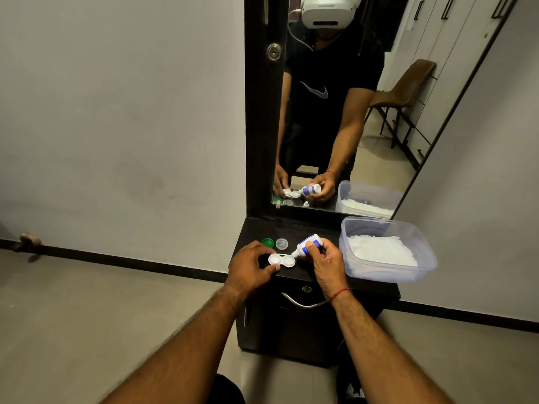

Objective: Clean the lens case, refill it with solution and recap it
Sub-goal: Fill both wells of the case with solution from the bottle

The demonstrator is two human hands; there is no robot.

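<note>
A white two-well lens case (281,260) lies uncapped on the black dresser top (315,228). My left hand (250,266) pinches its left end between thumb and fingers. My right hand (323,259) grips a small white solution bottle with a blue label (309,244), tilted so its nozzle points down at the case's right well. Behind the case lie a green cap (268,242) and a clear cap (281,244), both loose on the dresser.
A clear plastic tub (388,275) with white tissue in it sits at the right end of the dresser, overhanging the edge. A tall mirror (350,112) stands behind. A drawer with a metal handle (303,303) is below.
</note>
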